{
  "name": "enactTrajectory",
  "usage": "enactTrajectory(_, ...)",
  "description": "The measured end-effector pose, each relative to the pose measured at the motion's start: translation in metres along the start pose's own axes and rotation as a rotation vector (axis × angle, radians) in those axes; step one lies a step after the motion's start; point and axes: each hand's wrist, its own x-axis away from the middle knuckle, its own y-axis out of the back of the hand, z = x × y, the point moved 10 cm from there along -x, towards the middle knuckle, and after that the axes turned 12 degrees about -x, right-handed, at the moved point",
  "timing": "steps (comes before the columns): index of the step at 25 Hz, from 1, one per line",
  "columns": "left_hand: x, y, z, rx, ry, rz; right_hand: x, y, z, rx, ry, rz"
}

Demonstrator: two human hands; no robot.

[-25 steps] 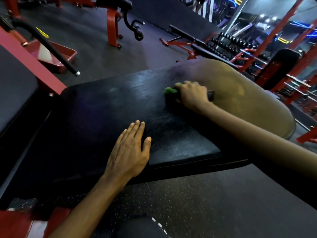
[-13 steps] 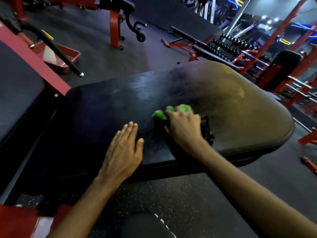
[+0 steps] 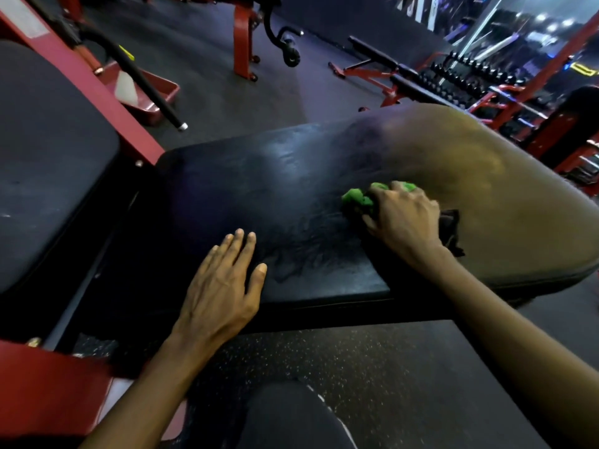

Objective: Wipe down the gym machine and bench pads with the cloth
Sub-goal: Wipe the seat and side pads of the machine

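While your left hand [image 3: 223, 286] lies flat with fingers straight on the black bench pad [image 3: 291, 189], your right hand [image 3: 405, 218] grips the green cloth [image 3: 356, 198] against it.

We've got the cloth [image 3: 356, 199], green and bunched up, gripped under our right hand [image 3: 405, 218]. It's pressed on the bench pad [image 3: 259, 189], at 3 o'clock from the pad's centre. The pad is black and lies flat, with a streaky sheen and a rounded end at 2 o'clock. A second pad [image 3: 48, 173], also black, sits apart at 9 o'clock.
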Motion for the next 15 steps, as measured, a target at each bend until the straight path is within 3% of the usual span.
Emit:
enactTrajectory(3,0.009,0.001,0.039,-0.040,0.081,0.026,0.021,-0.032,0.090,-0.075,0.193,0.013)
enactTrajectory(7,0.018,-0.002,0.071,-0.051,0.121,0.019,0.050,-0.060,0.184,-0.119,0.421,0.159)
enactTrajectory(12,0.019,0.000,0.070,-0.020,0.127,0.014,0.080,-0.041,0.161,-0.133,0.493,0.297)
enactTrajectory(15,0.035,0.000,0.099,-0.013,0.194,0.019,0.088,-0.029,0.132,-0.144,0.452,0.259)
